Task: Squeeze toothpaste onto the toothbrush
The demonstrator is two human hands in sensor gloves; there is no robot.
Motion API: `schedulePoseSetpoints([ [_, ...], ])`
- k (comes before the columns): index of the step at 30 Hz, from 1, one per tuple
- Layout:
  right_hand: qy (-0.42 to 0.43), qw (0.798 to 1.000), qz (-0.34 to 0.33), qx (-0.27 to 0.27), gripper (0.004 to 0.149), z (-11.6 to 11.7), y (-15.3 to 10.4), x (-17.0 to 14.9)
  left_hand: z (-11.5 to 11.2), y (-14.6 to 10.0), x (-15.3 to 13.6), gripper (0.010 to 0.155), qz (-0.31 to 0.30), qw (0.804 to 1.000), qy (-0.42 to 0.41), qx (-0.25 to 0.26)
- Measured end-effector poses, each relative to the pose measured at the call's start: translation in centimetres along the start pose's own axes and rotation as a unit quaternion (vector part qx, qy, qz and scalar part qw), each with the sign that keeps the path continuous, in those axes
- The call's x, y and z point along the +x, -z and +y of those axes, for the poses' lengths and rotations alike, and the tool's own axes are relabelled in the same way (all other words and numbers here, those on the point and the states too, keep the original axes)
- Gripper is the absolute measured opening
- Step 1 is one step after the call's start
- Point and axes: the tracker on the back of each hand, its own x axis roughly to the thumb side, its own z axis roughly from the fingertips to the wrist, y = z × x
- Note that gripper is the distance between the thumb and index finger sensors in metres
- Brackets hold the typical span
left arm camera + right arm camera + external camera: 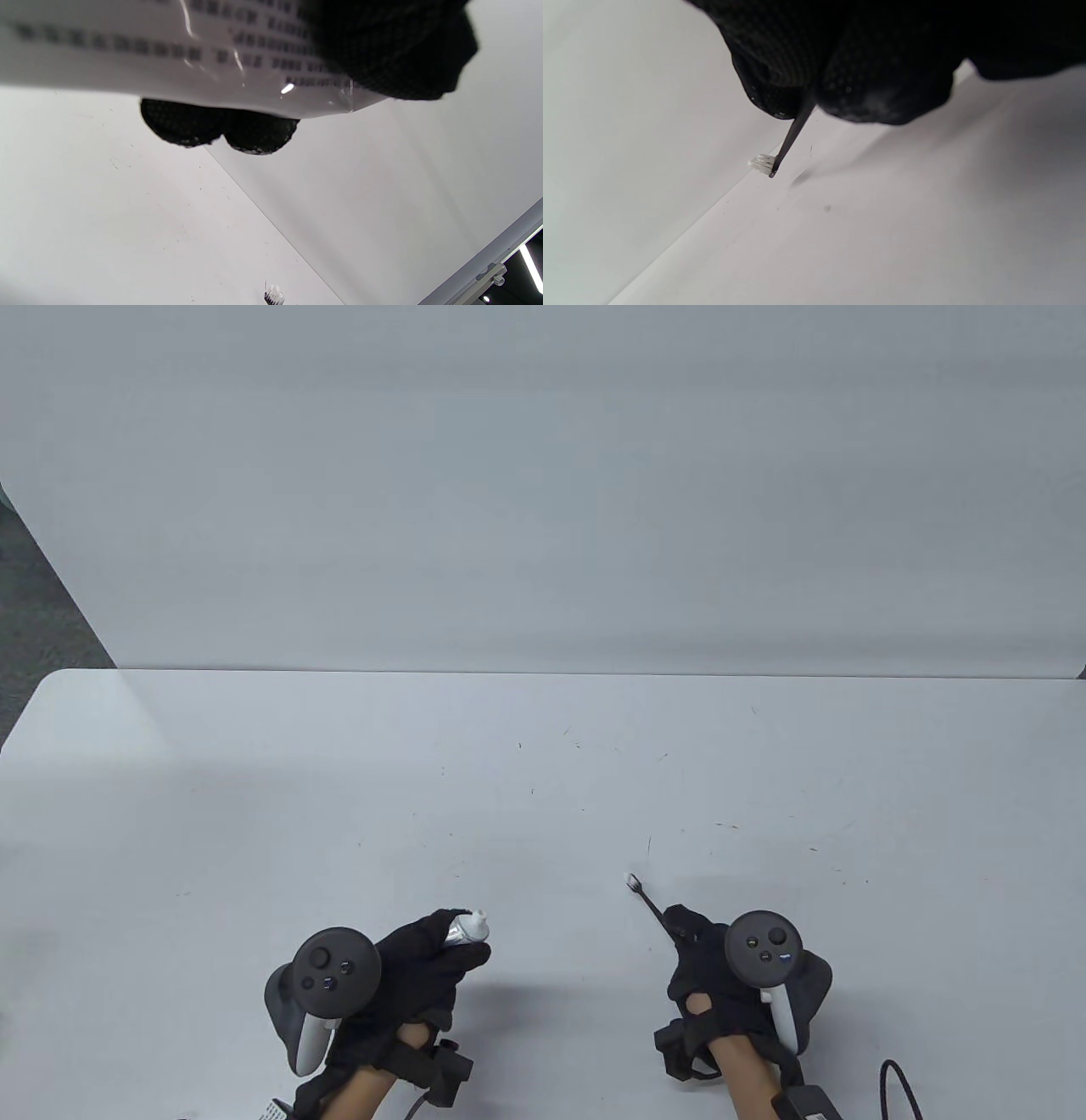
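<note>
Black-gloved left hand [416,976] grips a silver toothpaste tube [467,929], fingers wrapped around it. Right hand [713,976] pinches a thin black toothbrush [649,902], its white bristles well apart from the tube's nozzle.

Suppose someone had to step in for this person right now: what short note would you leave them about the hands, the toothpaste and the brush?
Left hand: grips the toothpaste tube, nozzle end pointing toward the right hand; whether a cap is on cannot be told.
Right hand: holds the toothbrush by its dark handle, white bristle head raised off the table.
Done: both things picked up.
Left: tube and brush are apart, and no paste shows on the bristles. Bring the nozzle over the bristles and squeeze.
</note>
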Motion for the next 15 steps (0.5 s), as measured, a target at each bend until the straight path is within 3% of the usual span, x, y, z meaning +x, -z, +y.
schedulePoseSetpoints([
  [5, -0.113, 0.992, -0.049, 0.003, 0.040, 1.4, -0.3, 1.2, -0.1, 0.0, 0.0, 0.066, 0.001, 1.000, -0.005, -0.002],
  [9, -0.193, 0.978, -0.064, 0.036, 0.036, 2.2, -0.5, 2.3, -0.1, 0.0, 0.0, 0.066, 0.000, 1.000, -0.009, -0.003],
  [15, -0.205, 0.975, -0.062, 0.049, 0.037, 2.5, -0.5, 2.3, -0.1, 0.0, 0.0, 0.066, -0.002, 1.000, -0.012, -0.003],
])
